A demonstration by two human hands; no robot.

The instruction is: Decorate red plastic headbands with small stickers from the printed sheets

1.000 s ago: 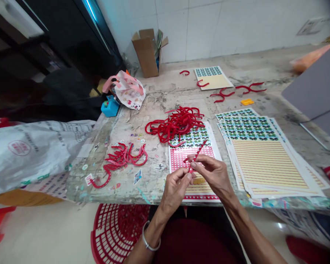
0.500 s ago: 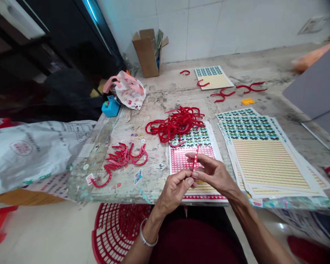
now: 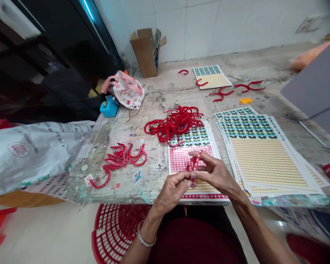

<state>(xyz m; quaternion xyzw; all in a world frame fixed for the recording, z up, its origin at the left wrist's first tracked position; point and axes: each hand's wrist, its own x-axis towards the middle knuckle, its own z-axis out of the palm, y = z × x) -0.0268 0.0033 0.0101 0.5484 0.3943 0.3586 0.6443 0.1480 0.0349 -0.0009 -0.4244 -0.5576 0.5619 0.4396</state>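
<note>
Moved: dotted red strip [image 3: 198,159] leans further right than before
Small red pile [image 3: 122,156]: on the counter [image 3: 154,104], left of the hands
Left hand [image 3: 172,189]: fingertips clamped on dotted red strip's lower end
Large red pile [image 3: 178,123]: beyond the hands
Right hand [image 3: 218,176]: pinching dotted red strip
Sheet stack [image 3: 257,157]: right of the hands

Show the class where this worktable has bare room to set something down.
Between the printed bag and the larger red-band heap, and between that heap and the upper sheet. Crowded: around the left hand and right hand, and the right-side sheets.
</note>
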